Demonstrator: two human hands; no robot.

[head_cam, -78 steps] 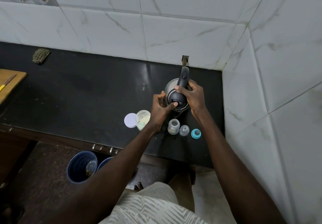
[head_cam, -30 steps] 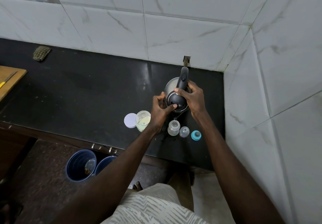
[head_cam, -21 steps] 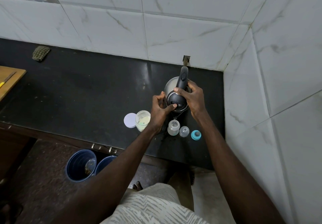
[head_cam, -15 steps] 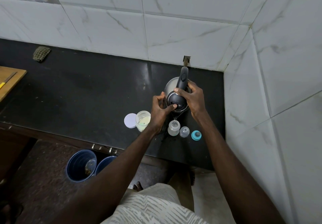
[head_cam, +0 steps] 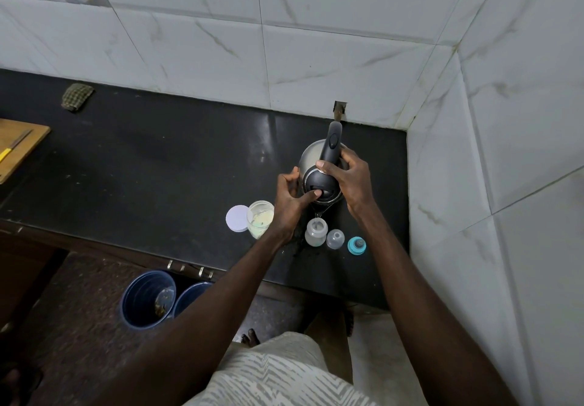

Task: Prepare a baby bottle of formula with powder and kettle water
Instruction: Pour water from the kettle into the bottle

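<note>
A steel kettle with a black lid and handle is tilted towards me over the black counter. My right hand grips its handle. My left hand steadies the kettle's side, thumb pressed on the lid. A thin stream of water runs from the spout into the open baby bottle standing just below. To the left of my left wrist stands an open jar of pale formula powder, with its white lid lying flat beside it.
Right of the bottle sit a clear bottle cap and a teal teat ring. Tiled walls close off the back and right. A wooden board with a knife lies far left, a folded cloth at the back. Two blue buckets stand on the floor.
Hardly anything has moved: both hands keep the kettle tilted over the bottle. The water stream into the bottle shows now.
</note>
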